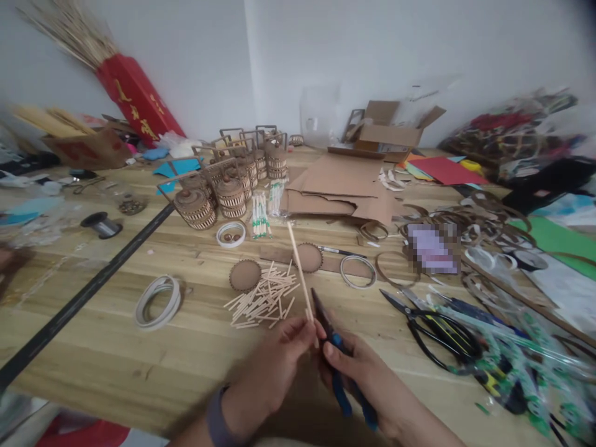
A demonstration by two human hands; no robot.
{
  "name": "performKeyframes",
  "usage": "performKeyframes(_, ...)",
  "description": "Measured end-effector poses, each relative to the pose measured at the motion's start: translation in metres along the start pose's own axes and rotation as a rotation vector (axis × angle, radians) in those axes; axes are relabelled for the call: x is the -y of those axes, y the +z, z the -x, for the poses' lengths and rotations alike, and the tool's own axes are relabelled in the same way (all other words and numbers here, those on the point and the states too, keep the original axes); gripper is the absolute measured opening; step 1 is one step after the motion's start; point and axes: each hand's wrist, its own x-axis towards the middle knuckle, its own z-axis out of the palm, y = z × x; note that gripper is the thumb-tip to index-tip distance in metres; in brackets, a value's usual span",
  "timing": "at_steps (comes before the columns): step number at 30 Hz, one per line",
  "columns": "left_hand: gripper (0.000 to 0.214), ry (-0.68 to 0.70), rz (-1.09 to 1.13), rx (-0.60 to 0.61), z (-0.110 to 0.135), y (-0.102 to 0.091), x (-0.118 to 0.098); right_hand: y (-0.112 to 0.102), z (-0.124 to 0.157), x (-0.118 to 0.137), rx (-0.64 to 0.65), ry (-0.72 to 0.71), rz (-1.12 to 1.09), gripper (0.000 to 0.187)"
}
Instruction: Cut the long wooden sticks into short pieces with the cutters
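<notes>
My left hand pinches a thin wooden stick, which points up and away over the table. Alongside its lower end shows a short piece of stick. My right hand is closed around blue-handled pliers, their dark jaws just right of the stick. A pile of short cut sticks lies beyond my left hand. Two round cardboard discs with toothed edges lie by it, one disc at the pile's left and another disc behind the long stick.
Small woven lidded baskets with handles stand at the back. Tape rolls lie left and another ring right of centre. Black scissors and tools crowd the right. Cardboard sheets and an open box lie farther back.
</notes>
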Motion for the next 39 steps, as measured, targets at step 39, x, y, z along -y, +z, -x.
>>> performKeyframes(39,0.035,-0.133,0.117,-0.074,-0.007,0.015,-0.010,-0.013,-0.008,0.000,-0.373,-0.537,0.847,0.032)
